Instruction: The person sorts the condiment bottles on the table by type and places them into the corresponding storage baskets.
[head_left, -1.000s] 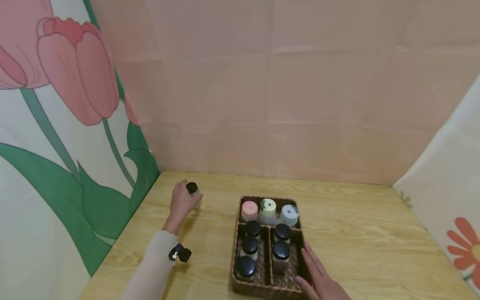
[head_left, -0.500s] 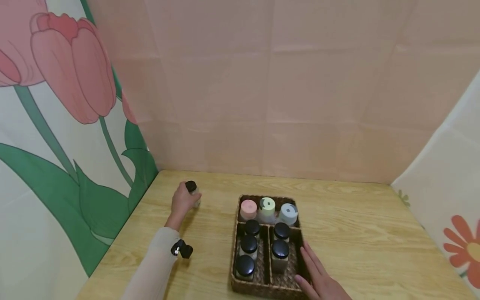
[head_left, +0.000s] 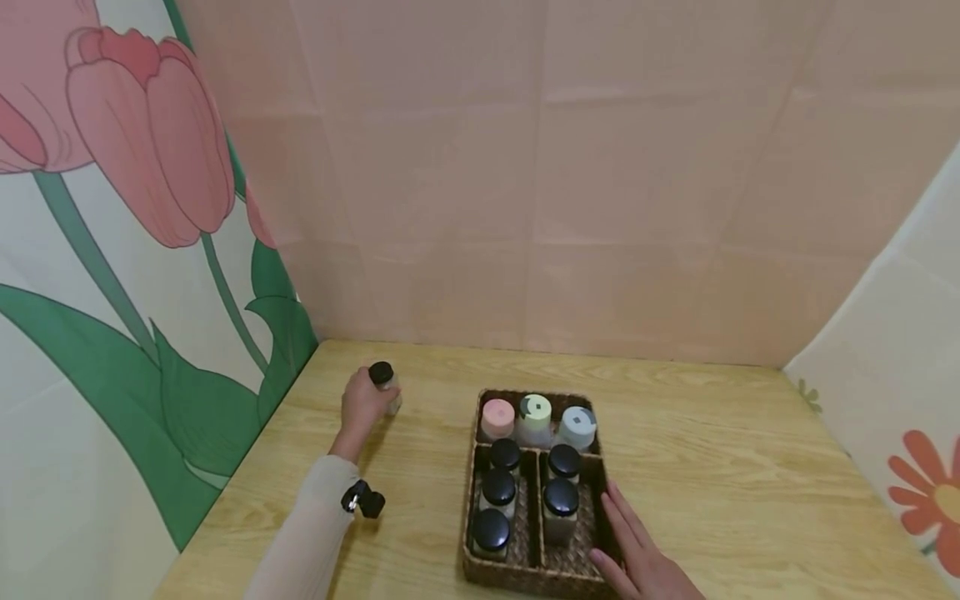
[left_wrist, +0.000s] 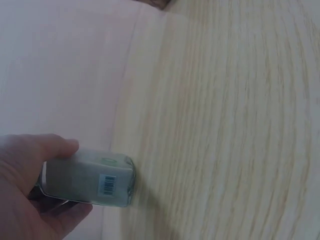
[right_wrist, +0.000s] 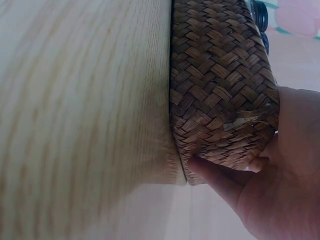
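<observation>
My left hand (head_left: 363,410) pinches a small square glass jar (left_wrist: 89,179) with a black lid (head_left: 381,372), at the far left of the table. Its thumb and fingers lie on opposite sides of the jar; a barcode label shows on its glass in the left wrist view. At the right wall of a brown woven basket (head_left: 501,575) is my right hand (head_left: 641,560), holding the side with its thumb over the rim and its fingers along the outside. In the right wrist view a fingertip (right_wrist: 196,162) presses low on the weave (right_wrist: 215,75).
Several black-lidded jars (head_left: 491,531) stand in the basket's two front compartments. Its back compartment holds three bottles with a pink cap (head_left: 498,414), a pale green cap (head_left: 537,410) and a light blue cap (head_left: 577,423). A pink backdrop (head_left: 540,208) hangs behind the wooden table (head_left: 705,433).
</observation>
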